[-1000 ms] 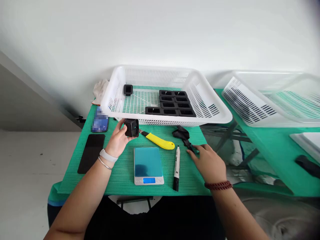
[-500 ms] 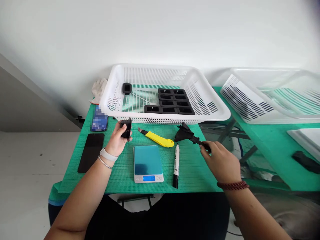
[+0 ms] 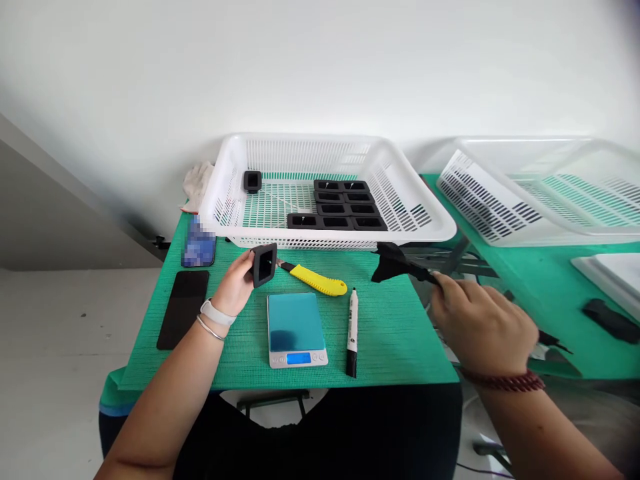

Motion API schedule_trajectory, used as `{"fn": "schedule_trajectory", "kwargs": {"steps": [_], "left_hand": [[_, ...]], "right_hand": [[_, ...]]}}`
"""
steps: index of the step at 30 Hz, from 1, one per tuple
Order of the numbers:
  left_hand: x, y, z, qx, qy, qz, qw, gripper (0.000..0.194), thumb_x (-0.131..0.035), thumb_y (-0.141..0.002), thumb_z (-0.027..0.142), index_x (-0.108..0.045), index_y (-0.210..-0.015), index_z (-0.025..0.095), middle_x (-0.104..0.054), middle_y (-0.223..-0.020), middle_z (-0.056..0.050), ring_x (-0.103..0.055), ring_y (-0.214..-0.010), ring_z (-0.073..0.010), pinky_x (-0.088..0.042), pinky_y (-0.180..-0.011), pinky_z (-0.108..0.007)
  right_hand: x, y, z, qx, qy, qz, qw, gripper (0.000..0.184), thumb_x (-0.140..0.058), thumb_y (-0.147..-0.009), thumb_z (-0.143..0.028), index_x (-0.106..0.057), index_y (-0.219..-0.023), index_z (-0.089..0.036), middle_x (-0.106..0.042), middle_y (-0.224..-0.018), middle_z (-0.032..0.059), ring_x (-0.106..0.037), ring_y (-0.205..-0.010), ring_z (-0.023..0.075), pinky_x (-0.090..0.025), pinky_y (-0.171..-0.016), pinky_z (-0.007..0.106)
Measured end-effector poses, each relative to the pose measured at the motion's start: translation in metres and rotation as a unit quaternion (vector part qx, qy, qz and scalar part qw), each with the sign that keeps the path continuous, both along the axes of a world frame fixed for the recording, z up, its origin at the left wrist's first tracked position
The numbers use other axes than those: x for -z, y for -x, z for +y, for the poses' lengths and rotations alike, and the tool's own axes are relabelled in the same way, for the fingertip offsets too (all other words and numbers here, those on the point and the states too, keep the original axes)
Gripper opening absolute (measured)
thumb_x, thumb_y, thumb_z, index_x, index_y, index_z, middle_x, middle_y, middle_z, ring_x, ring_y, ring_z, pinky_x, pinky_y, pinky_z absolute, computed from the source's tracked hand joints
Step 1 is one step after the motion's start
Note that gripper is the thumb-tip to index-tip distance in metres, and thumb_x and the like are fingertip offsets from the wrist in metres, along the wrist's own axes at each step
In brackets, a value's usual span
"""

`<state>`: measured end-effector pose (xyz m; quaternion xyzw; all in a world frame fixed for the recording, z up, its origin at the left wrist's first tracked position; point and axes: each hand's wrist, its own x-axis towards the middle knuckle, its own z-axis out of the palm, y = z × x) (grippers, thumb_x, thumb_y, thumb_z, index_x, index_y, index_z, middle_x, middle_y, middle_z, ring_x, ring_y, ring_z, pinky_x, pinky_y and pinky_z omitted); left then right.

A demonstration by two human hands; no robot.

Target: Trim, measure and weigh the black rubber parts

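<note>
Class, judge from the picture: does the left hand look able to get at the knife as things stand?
Probably yes: the knife lies close to the left hand and nothing rests on it. But that hand holds a black piece, which it would likely have to put down first.

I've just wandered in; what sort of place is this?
Probably a small workshop or packing bench: the left hand holds a hollow black part, similar parts lie in a white basket, and a digital scale and utility knife lie nearby.
</note>
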<state>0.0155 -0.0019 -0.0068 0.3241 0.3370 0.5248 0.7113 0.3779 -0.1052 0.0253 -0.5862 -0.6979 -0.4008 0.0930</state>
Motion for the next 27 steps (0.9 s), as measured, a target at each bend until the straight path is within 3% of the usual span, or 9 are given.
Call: {"fn": "schedule_trajectory", "kwargs": {"steps": [5,11,14,20,24,27], "left_hand": [[-0.001,0.001,-0.002,0.015,0.009,-0.002,1.000,0.025,-0.063,-0.085,0.032,-0.073,-0.102,0.017,-0.074,-0.104,-0.005,-0.068,-0.098,-0.0212,-0.052,-0.086,-0.032],[-0.004,0.001,-0.003,0.018,0.014,-0.017,1.000,0.028,-0.057,-0.089,0.029,-0.071,-0.112,0.019,-0.071,-0.117,-0.004,-0.066,-0.104,-0.0187,-0.052,-0.087,-0.027],[-0.003,0.000,-0.003,0.006,0.033,-0.030,0.999,0.027,-0.055,-0.089,0.028,-0.072,-0.108,0.018,-0.072,-0.111,-0.004,-0.066,-0.102,-0.0178,-0.052,-0.085,-0.026],[-0.006,-0.004,-0.006,0.003,0.085,-0.048,0.995,0.033,-0.051,-0.089,0.036,-0.074,-0.094,0.013,-0.075,-0.096,-0.008,-0.066,-0.105,-0.0263,-0.051,-0.091,-0.038],[-0.009,-0.004,-0.009,0.027,0.045,-0.060,0.997,0.041,-0.055,-0.087,0.049,-0.073,-0.094,0.014,-0.074,-0.097,-0.009,-0.066,-0.101,-0.0256,-0.052,-0.087,-0.036],[-0.009,-0.003,-0.010,0.015,0.007,-0.052,0.999,0.042,-0.057,-0.085,0.053,-0.072,-0.093,0.015,-0.072,-0.097,-0.008,-0.066,-0.090,-0.0216,-0.051,-0.080,-0.033]], "right_hand": [[-0.010,-0.005,0.004,-0.039,0.011,-0.001,0.999,0.016,-0.059,-0.086,-0.019,-0.070,-0.098,-0.020,-0.073,-0.077,0.0050,-0.059,-0.066,0.0184,-0.036,-0.058,0.030],[-0.007,0.004,0.012,-0.047,-0.018,0.026,0.998,0.020,-0.063,-0.086,-0.026,-0.070,-0.101,-0.015,-0.070,-0.070,0.0038,-0.058,-0.059,0.0154,-0.036,-0.054,0.028],[-0.007,0.023,0.015,-0.043,0.033,0.088,0.995,0.026,-0.058,-0.090,-0.032,-0.068,-0.106,-0.015,-0.066,-0.071,0.0027,-0.058,-0.060,0.0152,-0.034,-0.054,0.028],[-0.002,0.089,0.028,-0.170,0.157,0.206,0.951,0.038,-0.056,-0.089,-0.051,-0.068,-0.094,-0.015,-0.066,-0.072,0.0025,-0.060,-0.063,0.0147,-0.038,-0.058,0.027],[-0.001,0.126,0.038,-0.222,0.158,0.236,0.933,0.040,-0.055,-0.089,-0.052,-0.068,-0.083,-0.014,-0.063,-0.064,0.0027,-0.057,-0.058,0.0144,-0.035,-0.055,0.028],[-0.003,0.136,0.043,-0.243,0.142,0.249,0.927,0.038,-0.055,-0.090,-0.048,-0.067,-0.081,-0.014,-0.062,-0.061,0.0020,-0.055,-0.054,0.0129,-0.035,-0.052,0.027]]}}
